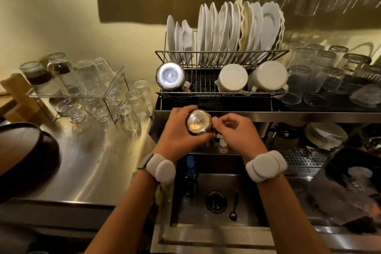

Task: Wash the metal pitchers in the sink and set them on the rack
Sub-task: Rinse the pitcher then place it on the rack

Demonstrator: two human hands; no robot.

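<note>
Pitcher is held bottom up in the middle of my view, above the back edge of the sink and just in front of the rack. The left hand is at its 9 o'clock side, with the fingers curled around the metal body and clamped on it. The right hand is at its 3 o'clock side. Its thumb and first finger are bent together and pinch the pitcher at the edge; I cannot tell if this is the handle.

At 11 o'clock from the hands, a second pitcher stands upside down on the left end of the rack's lower level, with two white cups turned over at its 3 o'clock. White plates stand upright in the upper level. In the sink, at 6 o'clock, a dark spoon lies just beside the drain. Glasses stand on the bench at 9 o'clock.
</note>
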